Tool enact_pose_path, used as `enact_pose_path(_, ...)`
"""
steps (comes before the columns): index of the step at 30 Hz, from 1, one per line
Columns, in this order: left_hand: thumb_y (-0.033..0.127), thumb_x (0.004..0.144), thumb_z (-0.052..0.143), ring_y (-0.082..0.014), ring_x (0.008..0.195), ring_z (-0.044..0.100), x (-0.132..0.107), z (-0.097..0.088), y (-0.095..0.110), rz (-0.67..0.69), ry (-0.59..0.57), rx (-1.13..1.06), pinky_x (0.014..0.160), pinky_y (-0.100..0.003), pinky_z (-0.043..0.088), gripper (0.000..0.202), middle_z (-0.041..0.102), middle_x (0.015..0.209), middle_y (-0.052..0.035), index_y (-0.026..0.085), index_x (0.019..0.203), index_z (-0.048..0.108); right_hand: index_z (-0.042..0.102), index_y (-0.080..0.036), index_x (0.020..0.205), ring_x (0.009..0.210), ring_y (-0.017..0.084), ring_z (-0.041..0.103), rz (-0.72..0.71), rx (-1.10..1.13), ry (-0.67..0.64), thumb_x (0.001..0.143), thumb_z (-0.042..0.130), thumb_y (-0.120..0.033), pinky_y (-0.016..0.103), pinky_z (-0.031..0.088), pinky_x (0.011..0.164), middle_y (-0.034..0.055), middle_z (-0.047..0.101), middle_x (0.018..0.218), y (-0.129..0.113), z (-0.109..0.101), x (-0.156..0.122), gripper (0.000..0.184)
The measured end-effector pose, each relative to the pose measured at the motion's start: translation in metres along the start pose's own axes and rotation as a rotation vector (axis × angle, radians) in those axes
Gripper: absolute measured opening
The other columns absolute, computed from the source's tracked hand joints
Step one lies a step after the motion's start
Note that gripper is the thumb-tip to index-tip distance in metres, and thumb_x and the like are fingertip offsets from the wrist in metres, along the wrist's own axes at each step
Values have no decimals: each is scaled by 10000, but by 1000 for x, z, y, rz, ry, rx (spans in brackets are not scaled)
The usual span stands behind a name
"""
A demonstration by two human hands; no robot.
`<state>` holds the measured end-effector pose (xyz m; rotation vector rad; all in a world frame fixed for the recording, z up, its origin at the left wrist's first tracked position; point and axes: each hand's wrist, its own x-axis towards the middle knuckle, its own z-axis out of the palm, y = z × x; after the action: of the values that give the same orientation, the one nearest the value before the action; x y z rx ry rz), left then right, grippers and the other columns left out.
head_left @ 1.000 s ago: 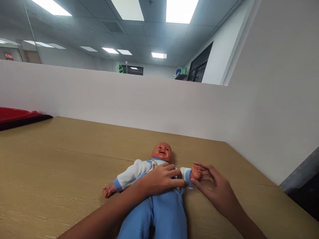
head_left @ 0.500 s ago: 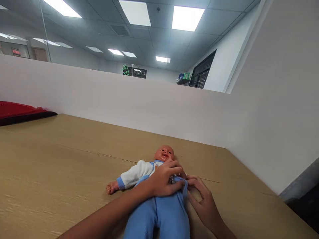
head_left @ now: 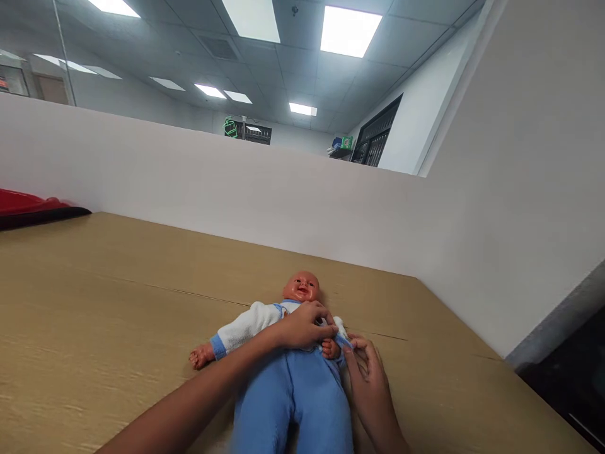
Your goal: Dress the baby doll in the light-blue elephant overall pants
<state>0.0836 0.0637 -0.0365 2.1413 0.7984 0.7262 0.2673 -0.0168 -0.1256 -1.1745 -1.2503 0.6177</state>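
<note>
A baby doll (head_left: 288, 353) in a white top and blue dungarees lies on its back on the brown tabletop (head_left: 118, 296), head pointing away from me. My left hand (head_left: 302, 326) rests on the doll's chest with its fingers curled around the blue strap near the shoulder. My right hand (head_left: 366, 372) lies beside the doll's right-side arm, its fingertips pinching the blue cuff at the doll's small hand (head_left: 329, 347). The doll's other arm (head_left: 222, 340) stretches out to the left, untouched.
White partition walls (head_left: 283, 208) close off the table at the back and on the right. A red and black object (head_left: 33, 208) lies at the far left edge against the partition. A dark gap shows past the table's right corner (head_left: 558, 384).
The doll's right-side arm has been folded in from stretched out sideways to lying against its chest. My right hand followed it inward and my left hand shifted up to the strap.
</note>
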Motion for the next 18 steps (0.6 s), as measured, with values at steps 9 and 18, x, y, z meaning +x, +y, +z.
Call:
enact_pose_path(9,327,978,552,-185,930,646,-9,-15,3,73,-118,93,801,-274,490,225,721,1029,-35,203,1130,662,595,-243,918,848,267,690,189,126,-27,764,740,-749,375,575,794,40,715,866,24,-8,29,548)
enact_pose_path(18,163,944,471,-185,814,628,-3,4,-10,81,39,145,712,-283,467,163,679,924,-41,192,1071,569,552,-249,910,756,209,625,92,103,-66,818,705,-737,323,526,720,3,648,815,20,4,33,519)
